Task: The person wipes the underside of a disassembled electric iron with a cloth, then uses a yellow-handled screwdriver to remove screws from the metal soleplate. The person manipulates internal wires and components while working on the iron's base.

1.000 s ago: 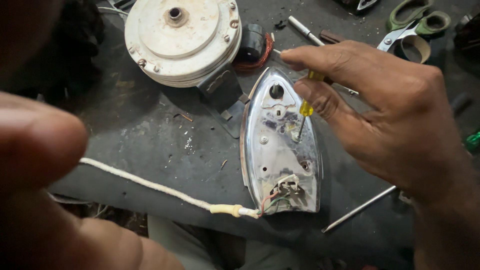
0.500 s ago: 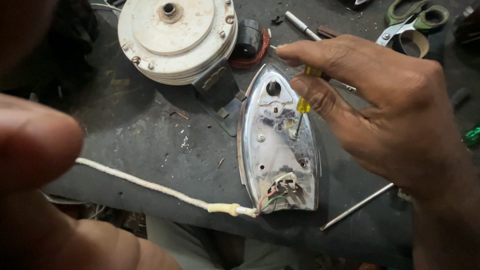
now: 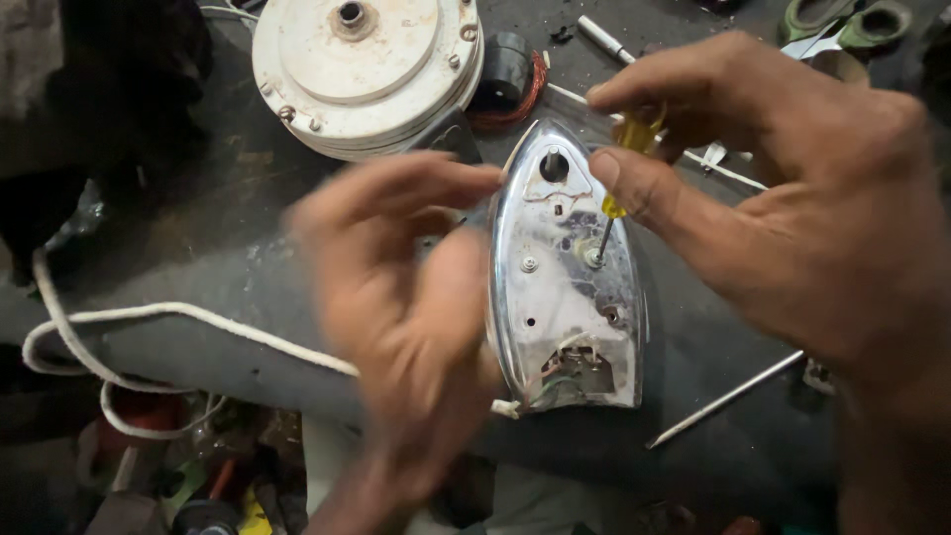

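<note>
both hands [image 3: 406, 317] [image 3: 792, 198] crowd the iron plate [image 3: 565, 287], screwdriver [image 3: 619, 188] upright mid-plate.

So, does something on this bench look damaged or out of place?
Yes. The iron base lies opened, without its cover: wires show bare at its wide end and the metal looks stained. The right hand holds a yellow screwdriver on a screw. The left hand is blurred.
</note>
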